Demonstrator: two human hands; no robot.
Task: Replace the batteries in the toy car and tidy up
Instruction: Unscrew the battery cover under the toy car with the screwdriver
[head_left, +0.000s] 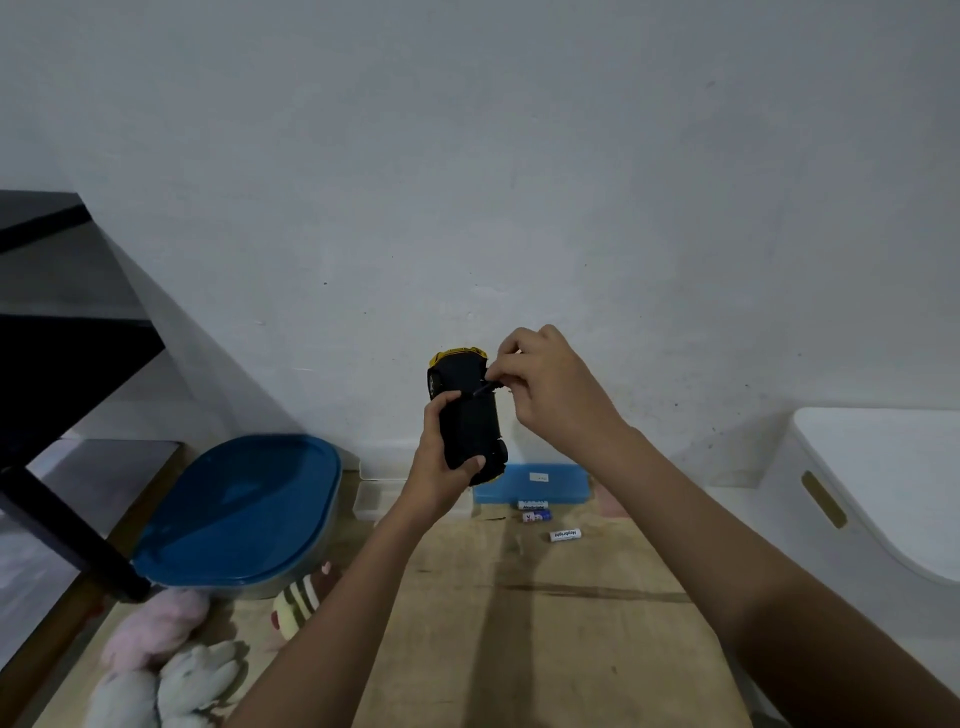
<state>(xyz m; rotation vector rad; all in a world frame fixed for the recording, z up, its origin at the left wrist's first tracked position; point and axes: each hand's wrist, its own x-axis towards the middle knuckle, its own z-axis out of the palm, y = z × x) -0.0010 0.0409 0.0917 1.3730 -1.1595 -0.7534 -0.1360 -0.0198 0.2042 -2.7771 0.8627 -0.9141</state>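
A yellow toy car (465, 410) is held up in front of the wall with its black underside facing me. My left hand (441, 462) grips its lower half. My right hand (545, 384) pinches a small dark screwdriver (485, 388) whose tip touches the underside near the car's upper end. On the wooden floor below lie three loose batteries: a white one (565, 535), a blue and white one (536, 516) and another white one (532, 504) against a flat blue box (545, 483).
A tub with a blue lid (239, 512) stands at the left, with plush toys (171, 670) in front of it. A white storage bin (878, 488) is at the right. A black table leg (67, 535) slants at far left. The wall is close behind.
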